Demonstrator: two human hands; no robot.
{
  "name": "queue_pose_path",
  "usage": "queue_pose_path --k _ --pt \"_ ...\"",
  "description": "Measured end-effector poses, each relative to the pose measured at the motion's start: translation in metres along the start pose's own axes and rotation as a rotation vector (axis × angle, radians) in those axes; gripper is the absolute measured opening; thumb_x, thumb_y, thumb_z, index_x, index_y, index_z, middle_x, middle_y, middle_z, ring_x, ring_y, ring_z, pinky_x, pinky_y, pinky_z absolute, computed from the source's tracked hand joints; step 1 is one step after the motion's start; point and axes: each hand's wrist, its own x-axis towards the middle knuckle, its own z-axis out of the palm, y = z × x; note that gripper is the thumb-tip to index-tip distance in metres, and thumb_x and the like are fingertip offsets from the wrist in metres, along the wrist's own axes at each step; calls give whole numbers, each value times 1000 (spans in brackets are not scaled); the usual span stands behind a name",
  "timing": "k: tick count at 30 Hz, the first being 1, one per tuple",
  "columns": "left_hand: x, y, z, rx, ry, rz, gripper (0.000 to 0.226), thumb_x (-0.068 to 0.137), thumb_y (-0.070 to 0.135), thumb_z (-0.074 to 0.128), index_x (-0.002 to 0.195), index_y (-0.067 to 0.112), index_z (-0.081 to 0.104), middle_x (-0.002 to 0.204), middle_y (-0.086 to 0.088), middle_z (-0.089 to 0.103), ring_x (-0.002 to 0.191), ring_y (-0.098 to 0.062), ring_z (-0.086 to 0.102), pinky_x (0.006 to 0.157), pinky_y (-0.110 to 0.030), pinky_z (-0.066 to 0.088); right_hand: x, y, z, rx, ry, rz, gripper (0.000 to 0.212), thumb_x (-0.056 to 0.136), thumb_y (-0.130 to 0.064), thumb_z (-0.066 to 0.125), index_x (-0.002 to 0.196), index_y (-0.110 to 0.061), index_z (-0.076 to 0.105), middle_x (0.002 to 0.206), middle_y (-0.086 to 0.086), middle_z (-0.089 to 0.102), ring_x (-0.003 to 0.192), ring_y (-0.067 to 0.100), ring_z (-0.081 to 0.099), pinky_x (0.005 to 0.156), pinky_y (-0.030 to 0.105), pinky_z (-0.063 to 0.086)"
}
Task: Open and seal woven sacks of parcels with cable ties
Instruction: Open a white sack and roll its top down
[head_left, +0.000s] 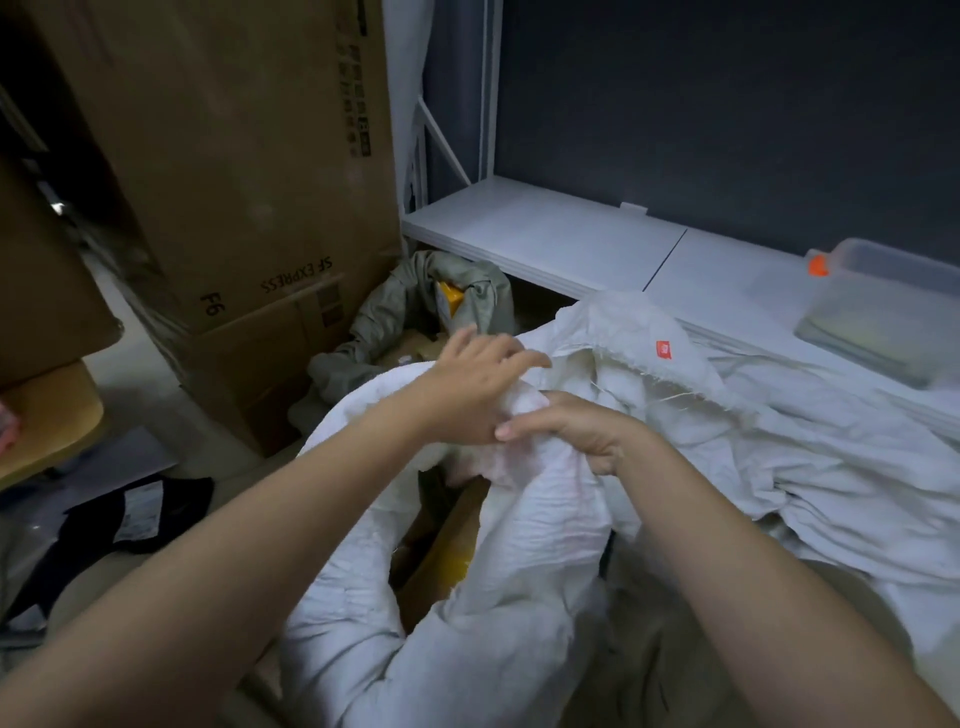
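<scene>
Gathering the mouth of the white sack

Nearest, the white woven sack (467, 639) gapes, brown and yellow parcels (441, 551) showing in the gap. At its neck the right hand (576, 436) grips bunched fabric; the left hand (478, 384), fingers loosely spread, rests on the folds just beyond. No cable tie is visible. A loose gather could slip and reopen. Behind the sack lie a grey sack (395, 306) and cardboard boxes (249, 171).

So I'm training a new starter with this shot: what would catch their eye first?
Both hands at the centre: the right hand grips the bunched mouth of the white woven sack, the left hand resting on it. Tall cardboard boxes stand at left, a clear plastic tub on the white shelf at right.
</scene>
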Motion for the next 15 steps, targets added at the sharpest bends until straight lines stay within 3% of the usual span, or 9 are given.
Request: queue_pose_path --k 1,3,6,7,9,12,14,15 --pt "2 6 -4 -9 -20 54 59 78 37 67 128 16 43 115 -4 52 110 -24 49 94 -35 32 0 -7 -2 1 -31 -3 61 59 -19 85 114 -5 65 108 19 70 105 33 66 99 45 49" --pt "13 5 -12 34 -92 -59 38 86 34 60 115 13 47 103 -6 59 96 -28 58 70 -32 37 -5 -20 -3 -217 28 -54 46 66 -18 82 108 -8 65 102 13 71 98 26 68 93 39 53" --pt "27 -16 -17 77 -160 -280 22 93 31 50 101 11 56 98 -6 59 95 -28 58 68 -33 37 -10 -23 -1 -810 346 -173 27 75 -21 72 94 -17 53 85 -6 56 81 16 56 70 30 47" --pt "30 -25 -18 -1 -180 -349 23 92 31 52 95 10 58 92 -5 58 93 -28 58 69 -33 39 -8 -17 1 -847 461 -200 23 76 -21 69 89 -18 50 80 -7 52 78 16 53 65 31 43" --pt "34 -41 -13 -128 -237 -436 29 85 35 63 92 7 58 82 -1 55 86 -26 59 67 -33 42 -3 -6 -2 -538 476 -183 15 77 -17 67 84 -13 54 78 -4 56 76 17 56 64 29 42" --pt "32 -31 -15 -138 -274 -334 56 75 36 74 121 17 48 111 -1 51 102 -21 49 82 -35 43 0 -10 -13 142 102 -63 26 77 -7 72 102 -4 66 97 14 70 90 26 66 84 37 53" --pt "28 -13 -17 -109 -182 -146 65 75 36 73 129 24 40 120 1 47 110 -20 44 93 -38 40 -1 -20 -22 202 -52 -52 43 72 -10 77 112 -4 64 107 20 68 98 31 66 93 44 51" --pt "30 -4 -17 -86 -130 -86 57 77 35 70 125 22 41 116 -1 51 107 -22 48 87 -39 42 0 -23 -26 131 -34 -65 50 66 -13 80 112 -5 63 109 20 68 101 32 66 95 45 51"
